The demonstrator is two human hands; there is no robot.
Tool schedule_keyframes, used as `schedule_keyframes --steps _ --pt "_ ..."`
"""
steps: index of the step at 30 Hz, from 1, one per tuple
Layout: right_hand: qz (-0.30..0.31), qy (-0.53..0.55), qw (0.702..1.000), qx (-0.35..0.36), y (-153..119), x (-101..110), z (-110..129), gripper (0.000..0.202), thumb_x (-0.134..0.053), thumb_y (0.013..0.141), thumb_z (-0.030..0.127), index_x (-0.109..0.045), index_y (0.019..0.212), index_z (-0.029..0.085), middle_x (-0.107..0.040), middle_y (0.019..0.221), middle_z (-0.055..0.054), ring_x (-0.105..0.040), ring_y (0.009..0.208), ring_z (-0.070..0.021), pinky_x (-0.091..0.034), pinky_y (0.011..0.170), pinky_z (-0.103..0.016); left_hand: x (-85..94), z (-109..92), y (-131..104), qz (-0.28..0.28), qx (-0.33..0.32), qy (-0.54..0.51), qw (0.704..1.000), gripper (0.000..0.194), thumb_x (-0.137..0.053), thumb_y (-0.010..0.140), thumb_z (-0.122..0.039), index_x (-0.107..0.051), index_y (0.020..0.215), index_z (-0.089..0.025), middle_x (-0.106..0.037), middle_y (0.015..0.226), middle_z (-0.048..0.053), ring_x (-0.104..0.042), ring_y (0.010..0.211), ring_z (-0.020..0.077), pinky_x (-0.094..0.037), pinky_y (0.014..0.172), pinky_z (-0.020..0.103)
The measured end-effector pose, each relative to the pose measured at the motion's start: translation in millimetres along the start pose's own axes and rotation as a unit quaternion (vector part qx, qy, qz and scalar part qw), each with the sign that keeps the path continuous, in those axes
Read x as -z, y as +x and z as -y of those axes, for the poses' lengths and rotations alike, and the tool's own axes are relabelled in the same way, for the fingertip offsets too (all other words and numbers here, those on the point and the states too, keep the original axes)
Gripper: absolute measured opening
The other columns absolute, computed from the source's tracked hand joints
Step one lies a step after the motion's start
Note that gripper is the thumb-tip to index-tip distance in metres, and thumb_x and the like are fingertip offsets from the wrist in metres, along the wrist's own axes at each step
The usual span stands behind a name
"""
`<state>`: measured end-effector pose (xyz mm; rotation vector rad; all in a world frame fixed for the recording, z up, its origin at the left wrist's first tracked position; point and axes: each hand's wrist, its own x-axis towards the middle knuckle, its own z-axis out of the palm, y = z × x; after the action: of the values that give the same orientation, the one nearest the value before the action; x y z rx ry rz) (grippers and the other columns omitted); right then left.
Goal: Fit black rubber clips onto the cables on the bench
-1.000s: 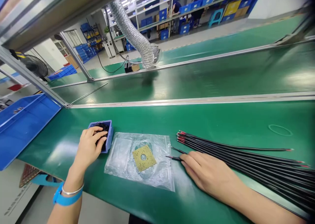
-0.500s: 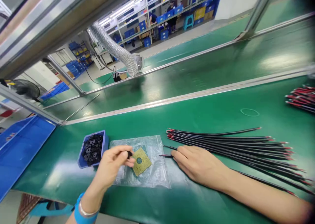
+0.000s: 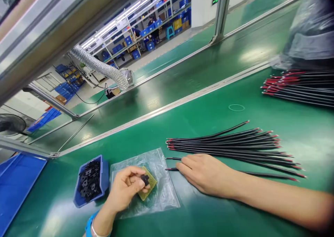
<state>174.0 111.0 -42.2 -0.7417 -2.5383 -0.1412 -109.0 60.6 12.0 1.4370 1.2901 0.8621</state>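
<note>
My left hand (image 3: 127, 188) pinches a small black plastic part (image 3: 145, 179) between thumb and fingers. Beneath it, a yellow square sponge (image 3: 153, 185) lies on a clear plastic bag (image 3: 167, 193), partly covered by the hand. My right hand (image 3: 206, 174) rests on the table with its fingers curled over a black cable (image 3: 171, 169), whose thin end points left. Just above it, the end of a second black cable (image 3: 173, 158) also pokes out by the fingers; whether it is gripped is hidden. A fanned row of black cables (image 3: 221, 147) with red-and-silver ends lies behind that hand.
To the left stands a blue bin (image 3: 104, 178) of small black parts (image 3: 90, 181), with a large blue tray (image 3: 23, 191) beyond. Another cable pile (image 3: 294, 86) and a rubber band (image 3: 236, 107) lie at the right. A metal rail (image 3: 156, 108) runs behind.
My view has swung to the right, bringing the second cable pile further in. My left hand has moved over the sponge with the black part. My right hand stays at the cable ends.
</note>
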Motion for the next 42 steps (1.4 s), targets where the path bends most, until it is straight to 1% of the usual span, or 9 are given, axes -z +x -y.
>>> schedule_keyframes --steps 5,10,15,19,21,25,27,31,42 --pt "0.03 0.023 0.999 -0.002 -7.5 11.0 5.8 0.018 -0.044 0.088 0.01 -0.053 0.076 0.02 -0.054 0.066 0.0 -0.046 0.055 -0.0156 -0.026 0.055 -0.031 0.9 1.7 -4.1 -0.051 -0.109 0.214 0.969 0.004 -0.071 0.082 -0.021 -0.074 0.08 -0.019 -0.076 0.074 0.004 -0.069 0.068 0.0161 -0.053 0.065 0.023" --pt "0.031 0.037 0.999 0.0 -10.0 11.6 5.5 0.02 -0.041 0.089 0.01 -0.053 0.076 0.02 -0.053 0.066 0.0 -0.047 0.055 -0.0163 -0.027 0.055 -0.032 -8.2 4.6 -10.6 -0.061 -0.257 0.41 0.873 0.013 -0.058 0.09 -0.012 -0.068 0.097 -0.017 -0.076 0.086 0.004 -0.07 0.074 0.0154 -0.053 0.07 0.023" --pt "0.034 0.042 0.999 -0.006 -9.8 10.4 4.6 0.022 -0.039 0.091 0.011 -0.054 0.077 0.021 -0.053 0.066 0.0 -0.05 0.055 -0.0169 -0.029 0.055 -0.032 -20.7 0.5 -13.5 -0.074 -0.291 0.576 0.761 0.012 -0.058 0.091 -0.017 -0.067 0.083 -0.018 -0.067 0.076 0.005 -0.058 0.064 0.0189 -0.047 0.057 0.03" --pt "0.032 0.051 0.998 -0.014 -10.2 8.2 5.4 0.025 -0.036 0.094 0.013 -0.056 0.079 0.02 -0.053 0.066 0.0 -0.053 0.055 -0.0176 -0.032 0.054 -0.033 -24.8 -1.9 -13.2 -0.036 -0.293 0.618 0.729 0.016 -0.054 0.092 -0.014 -0.065 0.081 -0.017 -0.065 0.072 0.005 -0.052 0.061 0.0198 -0.042 0.053 0.031" --pt "0.028 0.063 0.997 -0.036 -8.9 10.4 6.4 0.028 -0.034 0.096 0.016 -0.058 0.083 0.02 -0.054 0.068 0.0 -0.053 0.053 -0.0173 -0.031 0.051 -0.032 -25.6 -2.4 -12.6 -0.037 -0.279 0.594 0.753 0.015 -0.055 0.09 -0.013 -0.063 0.079 -0.017 -0.065 0.074 0.006 -0.054 0.064 0.0203 -0.043 0.057 0.032" --pt "0.024 0.125 0.989 -0.071 -1.8 29.1 13.2 0.026 -0.036 0.1 0.022 -0.062 0.096 0.021 -0.057 0.076 0.0 -0.054 0.052 -0.0146 -0.032 0.047 -0.03 -33.5 -11.4 -9.8 -0.071 -0.12 0.315 0.939 0.013 -0.052 0.09 -0.017 -0.056 0.078 -0.018 -0.067 0.098 0.01 -0.063 0.087 0.0216 -0.05 0.074 0.035" --pt "-0.012 0.162 0.984 -0.072 2.1 41.2 19.0 0.023 -0.039 0.099 0.021 -0.063 0.099 0.021 -0.056 0.076 0.0 -0.055 0.057 -0.0139 -0.034 0.048 -0.028 -42.0 -19.9 -7.1 -0.074 0.007 0.099 0.992 0.017 -0.051 0.093 -0.024 -0.053 0.077 -0.018 -0.066 0.109 0.011 -0.066 0.085 0.019 -0.052 0.076 0.035" --pt "-0.098 0.176 0.978 -0.062 5.4 53.6 25.8 0.019 -0.045 0.095 0.016 -0.064 0.098 0.019 -0.056 0.072 0.0 -0.053 0.059 -0.0128 -0.038 0.052 -0.026 -60.8 -31.5 -1.5 -0.079 0.098 -0.152 0.98 0.027 -0.062 0.089 -0.038 -0.052 0.075 -0.017 -0.068 0.104 0.008 -0.068 0.077 0.0154 -0.051 0.076 0.032" --pt "-0.111 0.122 0.984 -0.06 2.9 47.1 20.5 0.022 -0.046 0.095 0.013 -0.067 0.094 0.016 -0.055 0.069 -0.001 -0.049 0.057 -0.0138 -0.035 0.05 -0.03 -69.5 -20.8 -5.4 -0.017 0.048 -0.245 0.968 0.026 -0.075 0.082 -0.034 -0.058 0.081 -0.016 -0.068 0.103 0.006 -0.068 0.082 0.0129 -0.054 0.076 0.025"
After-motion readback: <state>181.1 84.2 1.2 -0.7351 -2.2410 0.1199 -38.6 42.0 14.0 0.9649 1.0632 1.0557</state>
